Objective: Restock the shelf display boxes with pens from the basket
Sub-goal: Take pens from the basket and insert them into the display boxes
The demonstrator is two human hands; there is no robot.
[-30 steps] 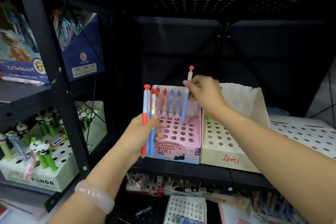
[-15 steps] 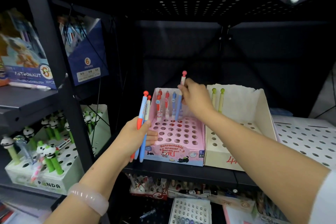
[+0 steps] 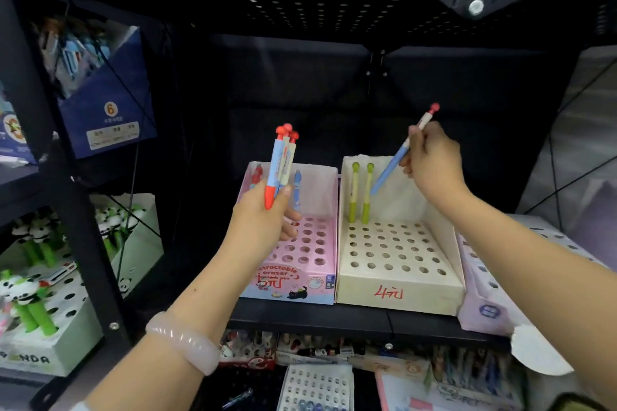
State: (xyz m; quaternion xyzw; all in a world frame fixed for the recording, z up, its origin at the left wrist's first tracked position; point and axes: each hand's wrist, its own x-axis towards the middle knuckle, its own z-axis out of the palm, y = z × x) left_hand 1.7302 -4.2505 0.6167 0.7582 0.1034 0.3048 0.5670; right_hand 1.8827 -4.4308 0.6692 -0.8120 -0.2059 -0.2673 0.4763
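My left hand (image 3: 263, 217) grips a bunch of pens (image 3: 282, 165) with red tops, upright in front of the pink display box (image 3: 315, 280). A few red and blue pens (image 3: 297, 188) stand in that box's back row, partly hidden by my hand. My right hand (image 3: 430, 163) pinches a single blue pen with a red top (image 3: 397, 160), tilted, its tip over the back of the cream display box (image 3: 400, 287). Two green pens (image 3: 360, 193) stand in the cream box's back row. The basket is out of view.
A black metal shelf (image 3: 350, 320) carries the boxes. A pale perforated box (image 3: 480, 304) sits at the right. Panda pens in a white and green box (image 3: 50, 337) fill the left bay, a blue carton (image 3: 107, 117) hangs above. More stationery lies below the shelf.
My right hand has moved with its pen from the pink box's back row to over the cream box. My left hand has lifted its bunch of pens higher. The view has shifted right.
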